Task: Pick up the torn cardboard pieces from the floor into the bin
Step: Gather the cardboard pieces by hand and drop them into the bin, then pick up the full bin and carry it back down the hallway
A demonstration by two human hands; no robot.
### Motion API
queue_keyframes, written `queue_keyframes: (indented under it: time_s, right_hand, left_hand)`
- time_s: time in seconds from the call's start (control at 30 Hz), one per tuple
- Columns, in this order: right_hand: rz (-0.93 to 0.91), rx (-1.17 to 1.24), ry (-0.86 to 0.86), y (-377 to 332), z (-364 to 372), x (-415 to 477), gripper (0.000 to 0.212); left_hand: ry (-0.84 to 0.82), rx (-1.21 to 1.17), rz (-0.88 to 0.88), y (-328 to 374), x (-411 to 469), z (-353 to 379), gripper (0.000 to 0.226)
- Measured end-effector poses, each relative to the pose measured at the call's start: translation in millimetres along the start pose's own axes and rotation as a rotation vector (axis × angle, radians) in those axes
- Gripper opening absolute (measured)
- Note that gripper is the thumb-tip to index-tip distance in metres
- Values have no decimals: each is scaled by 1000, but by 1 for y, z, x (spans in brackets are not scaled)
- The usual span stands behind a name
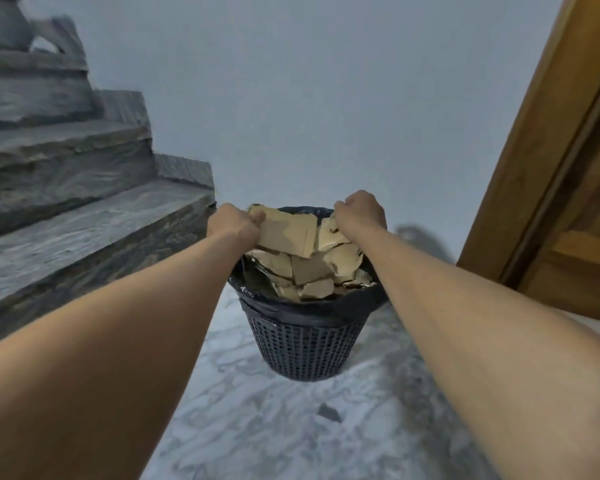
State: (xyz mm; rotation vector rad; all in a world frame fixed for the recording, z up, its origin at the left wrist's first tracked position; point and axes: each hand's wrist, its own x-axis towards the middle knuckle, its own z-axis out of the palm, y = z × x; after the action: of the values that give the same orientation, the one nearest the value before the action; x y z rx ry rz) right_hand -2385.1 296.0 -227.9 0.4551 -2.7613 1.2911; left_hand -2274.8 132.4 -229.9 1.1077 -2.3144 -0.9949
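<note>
A dark mesh bin (305, 344) lined with a black bag stands on the marble floor, straight ahead. Several torn brown cardboard pieces (309, 271) fill it to the brim. Over its far rim I hold a bigger piece of cardboard (290, 233) with both hands. My left hand (234, 225) grips its left end, and my right hand (361, 209) grips its right end. Both arms reach forward on either side of the bin.
Grey stone stairs (66, 202) rise on the left, close to the bin. A wooden door and frame (561, 168) stand on the right. A pale wall is behind the bin. One small dark scrap (329, 412) lies on the floor in front.
</note>
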Motion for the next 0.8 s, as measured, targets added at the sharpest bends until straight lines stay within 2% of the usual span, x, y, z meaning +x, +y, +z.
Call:
queue_keyframes:
  time_s: [0.07, 0.17, 0.23, 0.3, 0.37, 0.43, 0.5, 0.57, 0.67, 0.8]
  right_hand:
    - [7, -28, -68, 12, -1, 1, 15]
    - [17, -31, -24, 29, -13, -1, 37]
    - [15, -61, 15, 41, -22, -4, 43]
    - [11, -113, 18, 54, -30, -8, 45]
    - [42, -143, -49, 67, -35, -15, 47]
    - [71, -83, -174, 76, -37, -23, 44]
    - [137, 84, -257, 79, -36, -29, 52]
    - [194, 251, -272, 79, -34, -32, 56]
    - [244, 356, -283, 78, -32, -30, 58]
    - [313, 470, -339, 79, -33, -32, 64]
  left_hand:
    - [-13, 112, 71, -2, -2, 6, 43]
    - [123, 244, 162, -19, -3, 4, 38]
    - [123, 246, 160, -33, -3, -1, 37]
    - [23, 126, 93, -48, -4, -3, 44]
    - [-108, -93, 6, -60, -11, -3, 49]
    - [-198, -317, -59, -65, -19, -1, 51]
    - [-250, -485, -87, -63, -24, 0, 54]
    - [-287, -566, -77, -59, -26, 1, 53]
    - [-340, -645, -109, -60, -23, 2, 58]
    - [-397, -743, -112, -68, -15, 7, 52]
